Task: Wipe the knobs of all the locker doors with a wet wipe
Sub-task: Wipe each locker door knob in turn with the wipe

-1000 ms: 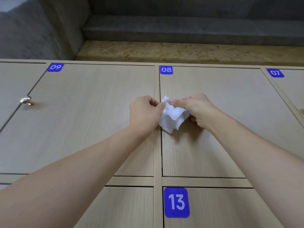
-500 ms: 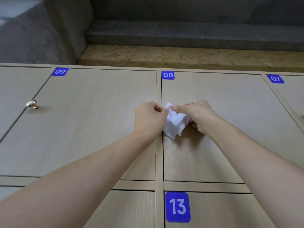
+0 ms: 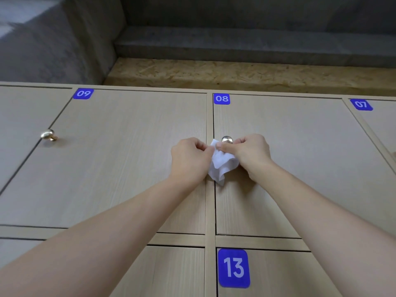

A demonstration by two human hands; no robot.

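**Both hands pinch a crumpled wipe just below the knob of door 08**

A white wet wipe [image 3: 222, 166], soft and creased into loose folds, hangs between the two hands in front of the pale wood-grain locker door 08 [image 3: 289, 168]. The left hand [image 3: 190, 159] has its fingers curled, thumb and forefinger pinching the wipe's upper left edge. The right hand [image 3: 250, 152] pinches the upper right part the same way, its fingers bent inward. Just above the wipe and touching the right hand's fingertips sits a round, shiny metal knob [image 3: 227, 139], partly hidden by them. Door 09 [image 3: 120, 159], to the left, carries a similar rounded brass-coloured knob [image 3: 48, 135] at its left edge, uncovered. Blue rounded labels with white numerals mark the doors: 09 [image 3: 83, 93], 08 [image 3: 221, 98], 07 [image 3: 361, 104] and 13 [image 3: 233, 268]. Above the lockers runs a rough chipboard strip [image 3: 246, 71] under grey concrete
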